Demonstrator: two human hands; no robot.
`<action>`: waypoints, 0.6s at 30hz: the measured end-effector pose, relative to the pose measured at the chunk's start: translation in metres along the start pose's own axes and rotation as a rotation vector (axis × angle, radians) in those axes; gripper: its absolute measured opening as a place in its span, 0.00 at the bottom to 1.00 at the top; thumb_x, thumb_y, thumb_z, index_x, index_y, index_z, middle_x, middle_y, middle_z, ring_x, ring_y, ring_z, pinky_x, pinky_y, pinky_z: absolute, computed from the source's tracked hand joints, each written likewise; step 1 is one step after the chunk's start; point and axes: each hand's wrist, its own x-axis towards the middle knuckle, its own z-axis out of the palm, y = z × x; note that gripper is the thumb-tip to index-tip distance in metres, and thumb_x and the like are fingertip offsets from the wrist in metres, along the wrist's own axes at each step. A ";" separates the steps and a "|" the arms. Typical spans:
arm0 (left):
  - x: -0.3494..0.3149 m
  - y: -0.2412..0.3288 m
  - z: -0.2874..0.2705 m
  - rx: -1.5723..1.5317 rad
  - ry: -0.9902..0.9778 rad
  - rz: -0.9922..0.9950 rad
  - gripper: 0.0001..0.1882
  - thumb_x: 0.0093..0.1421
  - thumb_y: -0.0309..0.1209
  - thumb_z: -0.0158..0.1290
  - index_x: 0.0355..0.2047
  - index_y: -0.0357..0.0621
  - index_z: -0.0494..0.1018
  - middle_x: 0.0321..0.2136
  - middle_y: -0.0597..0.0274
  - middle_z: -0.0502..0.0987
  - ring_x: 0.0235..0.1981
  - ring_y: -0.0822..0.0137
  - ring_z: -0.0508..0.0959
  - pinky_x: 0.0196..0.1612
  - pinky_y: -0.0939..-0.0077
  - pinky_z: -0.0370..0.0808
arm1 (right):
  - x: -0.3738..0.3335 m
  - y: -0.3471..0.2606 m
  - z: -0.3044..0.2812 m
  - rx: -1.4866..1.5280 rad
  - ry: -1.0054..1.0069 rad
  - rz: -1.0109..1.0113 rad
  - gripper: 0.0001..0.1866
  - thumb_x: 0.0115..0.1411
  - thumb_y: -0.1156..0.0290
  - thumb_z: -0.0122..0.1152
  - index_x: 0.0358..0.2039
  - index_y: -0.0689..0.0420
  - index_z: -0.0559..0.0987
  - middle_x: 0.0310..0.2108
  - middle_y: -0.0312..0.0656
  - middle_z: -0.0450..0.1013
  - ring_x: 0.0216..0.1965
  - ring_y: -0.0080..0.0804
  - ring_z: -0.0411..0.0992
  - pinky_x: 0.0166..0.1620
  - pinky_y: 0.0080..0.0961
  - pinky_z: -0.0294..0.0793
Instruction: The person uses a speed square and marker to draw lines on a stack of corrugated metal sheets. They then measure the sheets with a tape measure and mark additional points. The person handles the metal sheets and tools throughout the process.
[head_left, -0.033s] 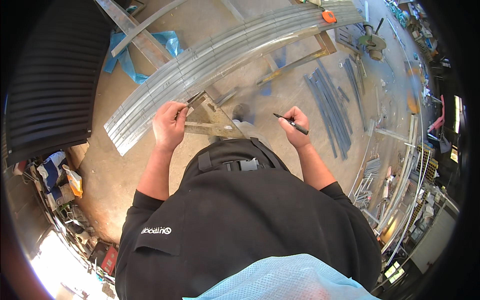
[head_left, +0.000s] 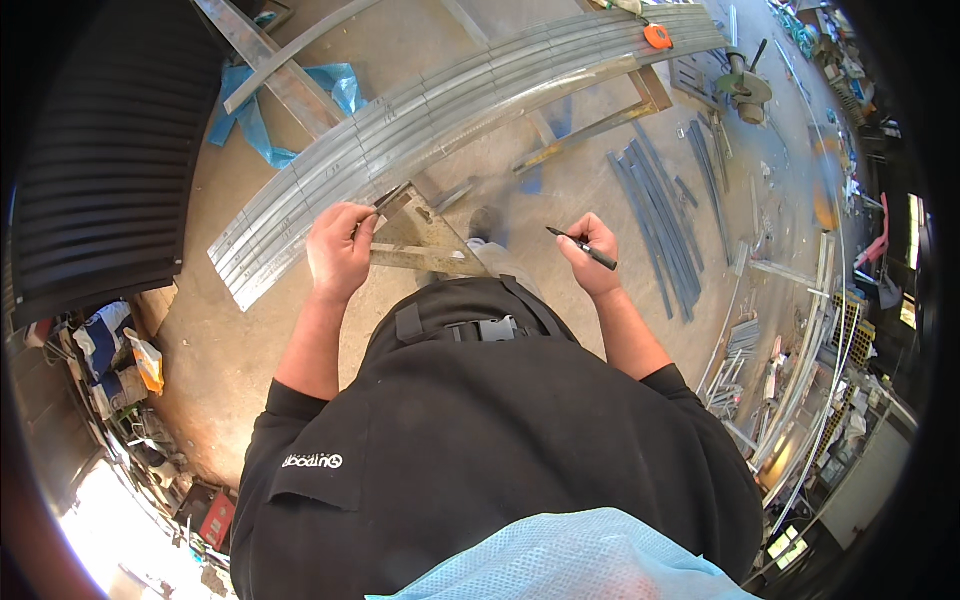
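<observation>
My left hand (head_left: 340, 248) is closed on a worn, triangular metal set square (head_left: 436, 262), its fingers pinching the left edge. The square sits in front of my waist, beside the near edge of a row of long silver metal bars (head_left: 345, 150). Dark pencilled lines and marks cross these bars. In my right hand (head_left: 594, 262) is a black marker pen (head_left: 600, 254), held with its tip pointing left, apart from the bars and the square.
An orange tape measure (head_left: 657, 36) rests on the bars' far right end. Dark grey metal lengths (head_left: 655, 215) lie on the floor at right, near a machine (head_left: 747, 88). Blue plastic sheeting (head_left: 245, 120) lies at far left, beside a black corrugated panel (head_left: 110, 150).
</observation>
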 end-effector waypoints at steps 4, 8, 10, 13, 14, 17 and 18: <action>0.013 0.009 0.015 0.060 0.006 0.037 0.02 0.63 0.26 0.64 0.36 0.43 0.83 0.34 0.57 0.84 0.38 0.49 0.82 0.43 0.58 0.79 | 0.027 -0.007 -0.012 0.013 -0.039 0.001 0.11 0.61 0.75 0.71 0.29 0.57 0.74 0.24 0.28 0.71 0.27 0.14 0.65 0.30 0.21 0.66; 0.042 0.017 0.042 0.188 -0.010 0.127 0.02 0.64 0.28 0.63 0.35 0.46 0.83 0.34 0.61 0.83 0.39 0.51 0.82 0.45 0.57 0.78 | 0.068 -0.011 -0.027 0.063 -0.127 -0.016 0.10 0.61 0.76 0.71 0.30 0.57 0.74 0.24 0.28 0.71 0.26 0.13 0.65 0.30 0.20 0.66; 0.059 0.021 0.059 0.221 -0.046 0.114 0.02 0.64 0.29 0.63 0.35 0.47 0.83 0.35 0.62 0.83 0.40 0.52 0.82 0.45 0.58 0.78 | 0.091 -0.013 -0.036 0.071 -0.183 -0.022 0.10 0.61 0.77 0.70 0.30 0.57 0.74 0.24 0.28 0.71 0.26 0.13 0.66 0.30 0.19 0.66; 0.087 0.020 0.087 0.251 -0.094 0.127 0.02 0.63 0.28 0.63 0.36 0.46 0.84 0.36 0.62 0.84 0.40 0.54 0.83 0.45 0.59 0.79 | 0.131 -0.015 -0.053 0.012 -0.245 -0.054 0.11 0.61 0.76 0.72 0.30 0.58 0.75 0.25 0.28 0.72 0.27 0.13 0.67 0.31 0.19 0.67; 0.092 0.019 0.096 0.270 -0.109 0.116 0.02 0.64 0.29 0.63 0.36 0.47 0.84 0.36 0.64 0.84 0.41 0.55 0.83 0.46 0.59 0.78 | 0.140 -0.016 -0.060 -0.010 -0.274 -0.072 0.11 0.61 0.76 0.72 0.30 0.58 0.75 0.25 0.28 0.72 0.27 0.13 0.67 0.31 0.19 0.67; 0.109 0.017 0.114 0.330 -0.150 0.086 0.03 0.66 0.33 0.62 0.37 0.51 0.84 0.37 0.68 0.84 0.43 0.58 0.82 0.49 0.59 0.77 | 0.177 -0.016 -0.071 0.040 -0.302 -0.068 0.10 0.61 0.77 0.72 0.31 0.57 0.75 0.25 0.28 0.72 0.28 0.13 0.66 0.31 0.19 0.67; 0.111 0.017 0.118 0.325 -0.150 0.076 0.03 0.66 0.33 0.62 0.37 0.51 0.84 0.37 0.68 0.84 0.43 0.58 0.82 0.49 0.59 0.77 | 0.186 -0.016 -0.074 0.054 -0.311 -0.066 0.10 0.61 0.77 0.71 0.32 0.57 0.75 0.26 0.28 0.71 0.28 0.13 0.66 0.32 0.18 0.67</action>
